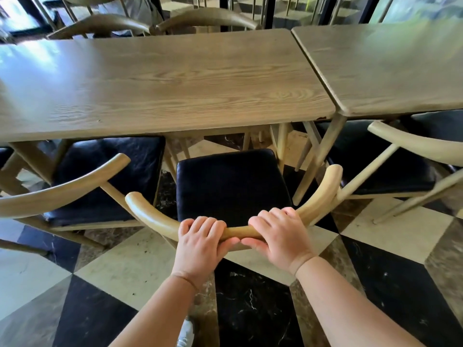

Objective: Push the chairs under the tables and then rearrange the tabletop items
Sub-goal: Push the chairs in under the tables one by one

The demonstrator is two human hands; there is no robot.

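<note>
A wooden chair with a black cushion [231, 184] and a curved backrest [152, 216] stands in front of the long wooden table [160, 81], its seat front near the table's edge. My left hand [200, 244] and my right hand [278, 234] both grip the middle of that backrest, side by side. A second table [385, 68] adjoins on the right. No items show on either tabletop.
A similar chair [100, 176] sits partly under the table at left, another chair [390, 156] at right under the second table. More chair backs [208, 17] line the far side. The floor [125, 271] is checkered marble.
</note>
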